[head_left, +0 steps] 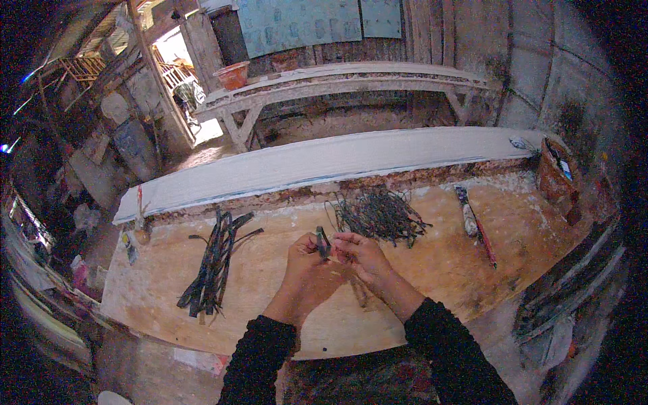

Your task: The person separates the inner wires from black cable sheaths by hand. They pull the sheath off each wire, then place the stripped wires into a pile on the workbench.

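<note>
Over the front middle of the wooden worktop (pixel 263 324), my left hand (pixel 307 266) pinches a short dark strip (pixel 322 241), looped or folded, standing up between its thumb and fingers. My right hand (pixel 368 260) is close beside it, fingers bent and pressed together at the strip's right side. What its fingertips grip is too small to make out. A bundle of long flat dark strips (pixel 216 266) lies to the left of my hands. Beyond my right hand is a tangled heap of thin dark strips (pixel 381 216), which look looped or knotted.
To the right lie a red-handled tool (pixel 484 239) and a pale-topped brush-like tool (pixel 466 212). A brown container (pixel 557 169) stands at the far right corner. Behind the worktop runs a long whitish board (pixel 324 155). A bench (pixel 351 81) with an orange basin (pixel 233 75) is farther back.
</note>
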A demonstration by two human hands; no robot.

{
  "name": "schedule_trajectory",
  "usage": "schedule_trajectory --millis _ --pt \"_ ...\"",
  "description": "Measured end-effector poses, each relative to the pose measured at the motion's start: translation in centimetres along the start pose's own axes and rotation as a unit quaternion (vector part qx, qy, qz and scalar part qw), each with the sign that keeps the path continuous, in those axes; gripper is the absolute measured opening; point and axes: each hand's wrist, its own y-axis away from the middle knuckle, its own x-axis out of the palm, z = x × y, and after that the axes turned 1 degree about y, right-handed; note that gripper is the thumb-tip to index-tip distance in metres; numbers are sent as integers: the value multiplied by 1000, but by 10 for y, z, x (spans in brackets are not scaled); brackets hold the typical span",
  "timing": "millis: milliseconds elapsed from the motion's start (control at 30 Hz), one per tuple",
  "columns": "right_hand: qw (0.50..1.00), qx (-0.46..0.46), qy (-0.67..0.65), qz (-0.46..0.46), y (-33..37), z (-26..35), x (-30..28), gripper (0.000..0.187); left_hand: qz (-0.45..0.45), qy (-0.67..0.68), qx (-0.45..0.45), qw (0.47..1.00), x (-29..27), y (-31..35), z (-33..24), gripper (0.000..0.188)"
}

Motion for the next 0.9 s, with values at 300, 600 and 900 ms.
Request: schedule_trajectory --millis 300,600,900 --pt "999 26 13 40 7 8 2 19 -37 -211 51 975 29 15 -29 15" --pt "839 -333 431 3 9 3 6 7 20 127 -99 987 32 22 -27 15" --pt "708 -462 524 109 30 11 19 19 72 36 -147 986 -3 9 -21 21"
